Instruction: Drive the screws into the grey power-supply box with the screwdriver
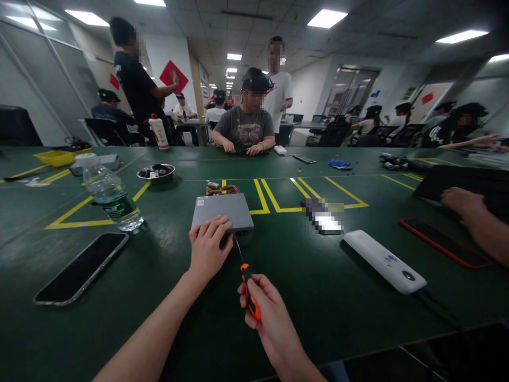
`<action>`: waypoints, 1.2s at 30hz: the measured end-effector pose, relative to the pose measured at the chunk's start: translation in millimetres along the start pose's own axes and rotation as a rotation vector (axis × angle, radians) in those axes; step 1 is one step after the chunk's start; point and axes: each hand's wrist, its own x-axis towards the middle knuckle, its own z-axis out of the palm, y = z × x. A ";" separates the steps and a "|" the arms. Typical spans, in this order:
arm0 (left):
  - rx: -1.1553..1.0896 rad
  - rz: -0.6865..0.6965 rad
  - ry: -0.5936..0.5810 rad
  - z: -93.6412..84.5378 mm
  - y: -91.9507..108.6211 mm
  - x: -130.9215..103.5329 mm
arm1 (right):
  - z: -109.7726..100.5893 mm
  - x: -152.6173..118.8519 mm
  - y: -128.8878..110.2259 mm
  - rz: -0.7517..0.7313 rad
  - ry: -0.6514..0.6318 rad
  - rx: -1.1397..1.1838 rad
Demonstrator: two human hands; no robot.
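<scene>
- The green table (59, 339) fills the lower view, marked with yellow tape (79, 225).
- Beyond its far edge stand a person in black (135, 90) and a person in white (280, 90); between them, a seated person (244, 124) in grey has both hands at a dark object.
- The box (234, 207), grey metal, lies on the table in front of the wearer, near the middle of the view, a dark socket in its near side.
- The bottle (107, 188), clear and capped, leans in view left of the box.
- The left hand (210, 239) lies on the box's top at the near left, fingers extended, thumb apart at the near edge.
- The right hand (264, 297) pinches the screwdriver by its handle between thumb and fingers.
- At left, near the bottle, the dark phone (81, 270) lies flat.
- At right, a white device (384, 260) lies with a cable at its near end.
- The steel bowl (156, 180) stands beyond the bottle, small dark pieces inside.
- The screwdriver (244, 269), orange and black, points at the box's near side, beside the left thumb; whether its tip sits in a screw, I cannot tell.
- Coloured wires (230, 189) bunch at the box's far side.
</scene>
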 end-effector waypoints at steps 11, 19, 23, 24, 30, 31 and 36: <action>-0.007 -0.005 -0.012 -1.2 0.2 -0.5 | 10.9 -6.2 -9.4 0.063 0.036 0.193; -0.025 -0.012 -0.029 -3.0 0.0 -0.3 | 11.3 -3.3 -3.5 0.236 0.039 0.341; -0.029 -0.020 -0.029 -3.2 0.2 -0.4 | 12.7 -1.9 -0.8 0.228 0.024 0.411; -0.027 -0.019 -0.031 -3.0 0.3 -0.4 | 12.6 -2.1 -0.7 0.208 0.033 0.411; -0.019 -0.013 -0.028 -2.2 0.4 -0.6 | 11.6 -4.9 -4.8 0.178 0.070 0.406; -0.020 -0.013 -0.025 -2.2 0.3 -0.6 | 12.0 -5.0 -5.4 0.195 0.072 0.406; -0.023 -0.012 -0.025 -2.5 0.2 -0.6 | 15.9 -3.6 -4.4 0.354 0.046 0.443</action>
